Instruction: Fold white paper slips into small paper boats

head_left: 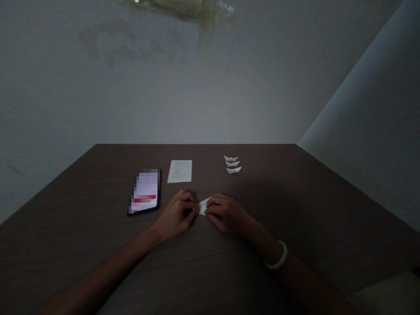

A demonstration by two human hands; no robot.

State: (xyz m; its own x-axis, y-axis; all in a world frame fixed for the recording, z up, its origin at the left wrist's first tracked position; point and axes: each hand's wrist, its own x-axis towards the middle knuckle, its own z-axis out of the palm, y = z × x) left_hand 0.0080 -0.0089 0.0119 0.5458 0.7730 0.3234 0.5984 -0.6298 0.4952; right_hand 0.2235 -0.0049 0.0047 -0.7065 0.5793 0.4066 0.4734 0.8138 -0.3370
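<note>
A small piece of folded white paper (203, 205) is held low over the tabletop, between my two hands. My left hand (179, 214) pinches its left end with thumb and fingers. At the other end, my right hand (228, 213) is closed on the paper, with a pale bracelet around that wrist. My fingers cover much of the paper, so its full shape is hidden. Beyond my right hand, three small white paper boats (232, 164) stand in a short row, one behind another.
A lit phone (144, 191) with a blurred screen lies left of my left hand. Behind my hands lies a printed sheet of paper (180, 171). The dark wooden table (157, 280) meets a grey wall (197, 100) at its far edge; another wall slants along the right.
</note>
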